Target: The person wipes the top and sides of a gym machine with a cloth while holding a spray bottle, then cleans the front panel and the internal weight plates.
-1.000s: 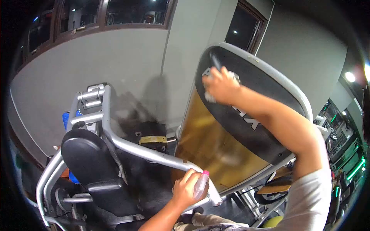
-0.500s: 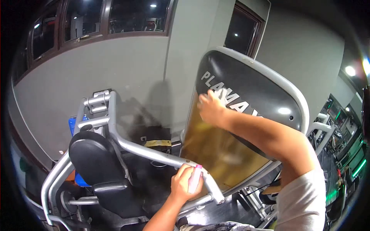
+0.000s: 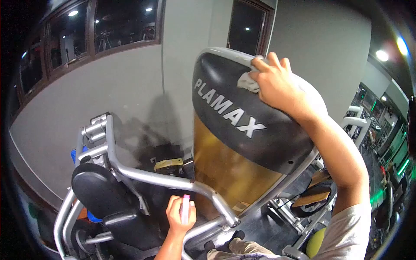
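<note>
My right hand (image 3: 277, 84) is up at the top rim of the machine's panel (image 3: 216, 76), which is black above and gold-tinted below with PLAMAX lettering. A crumpled whitish cloth (image 3: 248, 82) sticks out from under its fingers, pressed against the black surface. Lower down, my left hand (image 3: 175, 219) is wrapped around a small pale bottle (image 3: 185, 209) with a pink top, held upright. That hand is just in front of the silver tube frame (image 3: 203, 187) of the machine.
A black padded seat (image 3: 99, 186) stands on the left within the silver frame. Behind it are a grey wall (image 3: 117, 82) and dark windows. A yellow-green ball (image 3: 315, 242) lies low on the right, near a wheel with a tan plate (image 3: 311, 198). My feet show at the bottom.
My right hand with the cloth has gone from the lettering up to the panel's top rim. The view has shifted, and my left hand with the bottle appears further left.
</note>
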{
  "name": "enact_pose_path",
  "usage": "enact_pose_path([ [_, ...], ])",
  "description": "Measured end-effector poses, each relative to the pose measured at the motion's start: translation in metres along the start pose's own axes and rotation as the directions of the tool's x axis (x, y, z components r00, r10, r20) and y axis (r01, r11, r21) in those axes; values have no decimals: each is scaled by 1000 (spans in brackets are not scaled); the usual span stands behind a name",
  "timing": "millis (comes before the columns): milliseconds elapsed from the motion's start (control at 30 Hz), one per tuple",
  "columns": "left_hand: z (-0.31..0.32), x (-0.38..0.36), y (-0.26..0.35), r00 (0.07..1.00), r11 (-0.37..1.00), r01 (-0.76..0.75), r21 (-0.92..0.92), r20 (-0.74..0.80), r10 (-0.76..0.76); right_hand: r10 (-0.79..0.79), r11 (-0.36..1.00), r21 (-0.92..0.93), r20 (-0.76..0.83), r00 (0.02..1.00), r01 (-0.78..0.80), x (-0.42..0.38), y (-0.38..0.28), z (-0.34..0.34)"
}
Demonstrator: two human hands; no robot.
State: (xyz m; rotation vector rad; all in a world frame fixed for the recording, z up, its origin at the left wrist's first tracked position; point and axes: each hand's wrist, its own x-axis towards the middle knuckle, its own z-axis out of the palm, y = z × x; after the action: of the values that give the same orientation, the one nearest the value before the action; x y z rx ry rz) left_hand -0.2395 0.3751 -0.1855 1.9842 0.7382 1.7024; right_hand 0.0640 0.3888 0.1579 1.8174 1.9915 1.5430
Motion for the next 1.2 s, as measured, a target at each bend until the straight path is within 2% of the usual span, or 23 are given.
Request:
enact_pose_path([
  [33, 0, 1, 0, 999, 999, -40, 21, -1, 40, -53, 997, 59, -1, 999, 53, -7, 0, 3],
  [100, -2, 8, 8, 999, 998, -49, 42, -13, 50, -190, 976, -101, 22, 981, 192, -37, -30, -2],
  [167, -8, 15, 18, 998, 997, -67, 49, 1, 67, -381, 924, 48, 157, 911, 378, -73, -65, -20],
  [233, -11, 27, 43, 993, 990, -107, 94, -29, 110, -566, 822, 58, 192, 801, 567, -125, -88, -22],
  [300, -16, 30, 58, 992, 986, -104, 134, -60, 112, -655, 756, 118, 141, 743, 644, -159, -82, -16],
  [333, -15, 33, 71, 991, 985, -86, 147, -91, 100, -698, 716, 43, 82, 711, 697, -163, -73, -16],
  [433, -12, 36, 98, 982, 977, -149, 155, -96, 165, -467, 882, 87, 27, 884, 464, -148, -50, -31],
  [467, -13, 32, 111, 993, 986, -91, 142, -60, 101, -378, 923, 49, -58, 924, 381, -136, -34, -37],
  [500, -6, 28, 130, 995, 996, 54, 75, -82, -48, -270, 953, 126, -67, 960, 277, -124, -16, -49],
  [567, -5, 15, 159, 997, 995, 59, 75, -60, -54, -79, 982, 143, -272, 959, 121, -118, 19, -47],
  [600, -4, 6, 176, 988, 990, 138, -9, -70, -138, -69, 971, 198, -301, 951, 133, -126, 29, -48],
  [633, 5, -3, 193, 952, 946, 264, -187, -107, -287, -59, 954, 259, -325, 944, 149, -137, 35, -49],
  [667, 6, -16, 194, 933, 928, 319, -190, -108, -343, -47, 932, 321, -349, 936, 167, -150, 39, -47],
  [700, 14, -19, 205, 911, 908, 372, -195, -112, -397, -63, 933, 286, -468, 881, 219, -167, 35, -38],
  [733, 24, -21, 220, 973, 971, 215, 105, -107, -204, -86, 927, 275, -508, 857, 256, -185, 31, -30],
  [800, 47, -38, 225, 947, 950, 308, -50, -81, -311, -124, 909, 251, -597, 792, 332, -220, 27, -9],
  [867, 83, -53, 251, 862, 859, 449, -245, -135, -489, -117, 878, 290, -643, 757, 382, -253, 32, 17],
  [900, 95, -56, 260, 839, 830, 513, -221, -78, -539, -113, 860, 307, -665, 738, 408, -269, 35, 30],
  [1000, 137, -61, 281, 863, 851, 488, -192, -43, -504, -61, 791, 421, -667, 742, 444, -305, 41, 61],
  [1100, 176, -60, 310, 865, 838, 457, -299, -73, -497, -63, 751, 436, -699, 712, 495, -309, 47, 80],
  [1200, 192, -54, 326, 899, 873, 411, -263, -39, -435, 25, 754, 431, -773, 634, 495, -288, 61, 75],
])
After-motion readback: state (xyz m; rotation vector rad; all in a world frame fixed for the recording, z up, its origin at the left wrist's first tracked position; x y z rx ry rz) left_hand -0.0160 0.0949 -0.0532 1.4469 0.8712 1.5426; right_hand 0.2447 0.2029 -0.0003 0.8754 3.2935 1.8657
